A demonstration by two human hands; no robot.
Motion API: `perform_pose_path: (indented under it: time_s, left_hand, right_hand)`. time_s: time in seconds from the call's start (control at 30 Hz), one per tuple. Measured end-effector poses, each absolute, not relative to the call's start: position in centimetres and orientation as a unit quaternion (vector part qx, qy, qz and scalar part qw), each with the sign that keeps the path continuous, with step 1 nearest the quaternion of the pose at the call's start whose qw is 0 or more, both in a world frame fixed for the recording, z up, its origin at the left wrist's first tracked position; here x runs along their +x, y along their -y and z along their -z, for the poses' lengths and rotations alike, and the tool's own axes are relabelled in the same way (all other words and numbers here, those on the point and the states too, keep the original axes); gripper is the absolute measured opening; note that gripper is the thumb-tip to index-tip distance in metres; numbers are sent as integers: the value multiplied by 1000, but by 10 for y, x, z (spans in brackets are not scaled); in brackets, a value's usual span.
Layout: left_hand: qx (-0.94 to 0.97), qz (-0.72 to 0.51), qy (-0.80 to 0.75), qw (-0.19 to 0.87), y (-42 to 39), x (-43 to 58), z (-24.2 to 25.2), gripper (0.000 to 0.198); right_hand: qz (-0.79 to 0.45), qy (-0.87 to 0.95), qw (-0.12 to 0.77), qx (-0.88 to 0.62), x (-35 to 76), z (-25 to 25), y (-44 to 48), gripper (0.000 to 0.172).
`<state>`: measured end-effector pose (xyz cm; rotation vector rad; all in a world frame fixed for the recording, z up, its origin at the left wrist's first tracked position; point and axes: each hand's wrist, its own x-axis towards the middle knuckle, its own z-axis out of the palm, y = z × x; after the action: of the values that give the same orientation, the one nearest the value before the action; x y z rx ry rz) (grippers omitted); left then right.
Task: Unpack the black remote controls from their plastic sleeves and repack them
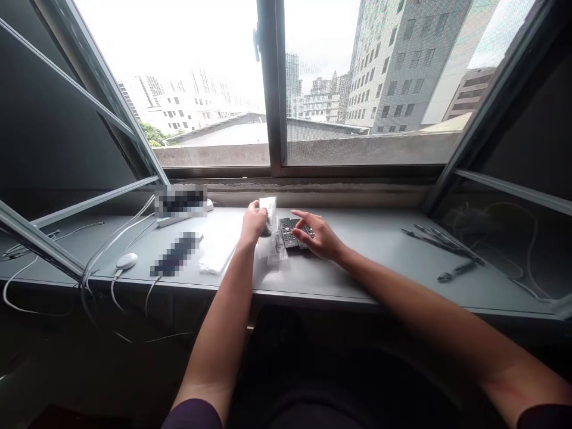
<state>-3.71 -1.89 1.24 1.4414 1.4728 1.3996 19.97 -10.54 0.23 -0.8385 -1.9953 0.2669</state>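
My left hand (255,223) is closed around a small clear plastic packet (269,208) with something pale in it, held just above the desk. More crinkled clear plastic (277,249) hangs or lies below it. Close on the right, black remote controls (287,232) with rows of buttons lie side by side on the grey desk. My right hand (318,234) is over the right-hand remote, thumb and fingers apart, covering part of it. Nothing shows between those fingers.
White sheets or bags (217,253), a blurred-out dark item (176,254) and a round white puck (127,261) with cables lie left. A power strip (179,219) stands behind. Thin dark tools (447,244) lie right. A window frame (277,119) rises behind the desk (379,268).
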Motion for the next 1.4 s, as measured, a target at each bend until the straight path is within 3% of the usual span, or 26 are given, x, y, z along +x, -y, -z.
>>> perform_pose_path:
  time_s: [0.17, 0.37, 0.6, 0.9, 1.03, 1.4]
  left_hand:
    - [572, -447, -653, 216, 31, -78, -17, 63]
    - [609, -333, -695, 188, 47, -90, -7, 58]
    - [681, -280, -655, 166, 48, -68, -1, 37]
    - [657, -219, -721, 21, 53, -96, -25, 40]
    - [620, -121, -774, 51, 47, -116, -21, 42]
    - [627, -195, -753, 41, 55, -129, -7, 27]
  right_hand:
    - [-123, 766, 459, -433, 200, 1, 102, 69]
    - [-132, 745, 461, -463, 201, -2, 101, 58]
    - [-114, 727, 463, -494, 204, 0, 95, 42]
    - [-97, 713, 461, -520, 210, 6, 84, 32]
    - [-91, 714, 462, -518, 210, 8, 82, 31]
    - [-89, 720, 466, -506, 214, 12, 79, 33]
